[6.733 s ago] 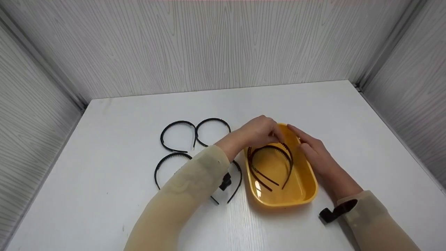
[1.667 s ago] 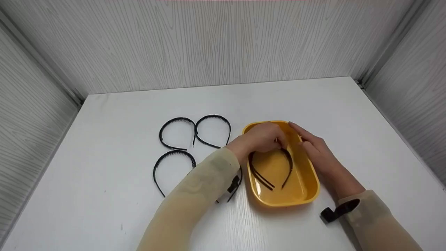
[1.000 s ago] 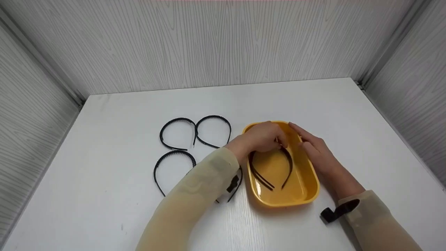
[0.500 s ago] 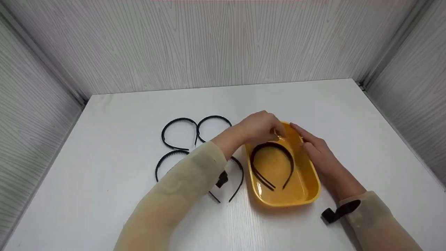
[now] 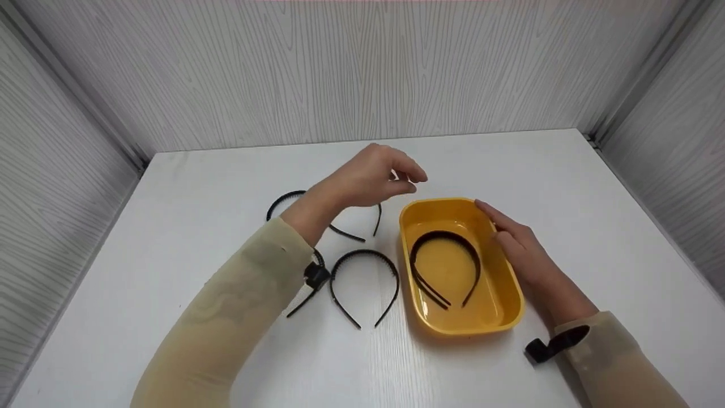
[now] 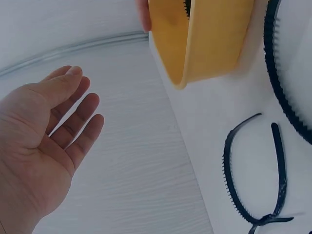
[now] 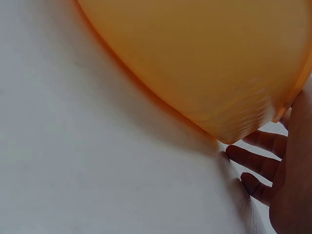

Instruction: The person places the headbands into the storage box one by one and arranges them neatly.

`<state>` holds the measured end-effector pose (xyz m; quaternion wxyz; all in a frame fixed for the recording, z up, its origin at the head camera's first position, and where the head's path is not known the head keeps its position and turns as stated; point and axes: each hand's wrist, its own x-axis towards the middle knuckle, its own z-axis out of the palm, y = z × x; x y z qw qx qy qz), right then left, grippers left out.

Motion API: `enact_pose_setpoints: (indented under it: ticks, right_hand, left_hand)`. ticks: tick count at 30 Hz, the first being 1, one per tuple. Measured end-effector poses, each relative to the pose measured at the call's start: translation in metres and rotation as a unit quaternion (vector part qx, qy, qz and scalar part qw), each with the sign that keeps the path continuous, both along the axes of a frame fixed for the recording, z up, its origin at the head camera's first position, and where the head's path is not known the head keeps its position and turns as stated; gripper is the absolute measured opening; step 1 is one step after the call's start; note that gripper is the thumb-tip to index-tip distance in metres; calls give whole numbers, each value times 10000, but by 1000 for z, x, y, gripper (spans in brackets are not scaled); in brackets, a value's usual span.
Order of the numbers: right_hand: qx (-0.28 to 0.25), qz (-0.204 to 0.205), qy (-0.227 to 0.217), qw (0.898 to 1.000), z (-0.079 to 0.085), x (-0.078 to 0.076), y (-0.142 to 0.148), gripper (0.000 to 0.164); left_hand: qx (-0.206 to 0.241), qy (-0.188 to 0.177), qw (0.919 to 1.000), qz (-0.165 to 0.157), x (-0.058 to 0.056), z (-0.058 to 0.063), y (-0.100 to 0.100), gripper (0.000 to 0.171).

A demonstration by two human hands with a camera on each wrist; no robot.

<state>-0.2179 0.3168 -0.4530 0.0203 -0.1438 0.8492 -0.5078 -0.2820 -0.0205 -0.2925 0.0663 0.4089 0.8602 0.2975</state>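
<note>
In the right half of the head view, a glossy yellow plastic tray with rounded corners holds overlapping black toothed headbands, at least two, lying at its left side. The right hand rests against the tray's upper-right edge, its fingers extended, and spread apart in the right wrist view. The left hand hangs near frame centre, above and left of the tray, fingers loosely bent, thumb apart from them, holding nothing.

Four more black headbands lie left of the tray. The lower-centre one shows whole, just beside it. The left arm and hand cover parts of the upper-left, upper-centre and lower-left ones. The tray wall hides some right fingertips, and the left wrist view cuts the tray off at its top edge.

Pale beige sleeves bear small black wrist devices. A smooth white tabletop fills the lower frame, enclosed behind and at both sides by pale grey wood-grain panels.
</note>
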Motion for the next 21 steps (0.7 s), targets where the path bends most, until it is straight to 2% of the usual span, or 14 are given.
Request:
enact_pose_setpoints:
  ticks: [5,11,16,21]
  right_hand:
    - [25,-13,9,10000,-1,-1,1,69]
    - [34,46,211,9998,-1,0,0,69]
    - [-38,116,396,9991,-2,0,1,69]
    - [85,65,455,9989,0,0,2,68]
  left_hand:
    - [205,-87,9994,273,-2,4,-29,23]
    - [486,-153,9977,455,0,-2,-63,22]
    - [541,-202,9962,658,5,-13,-90,21]
    - [429,-521,9935,914,13,-30,-114,21]
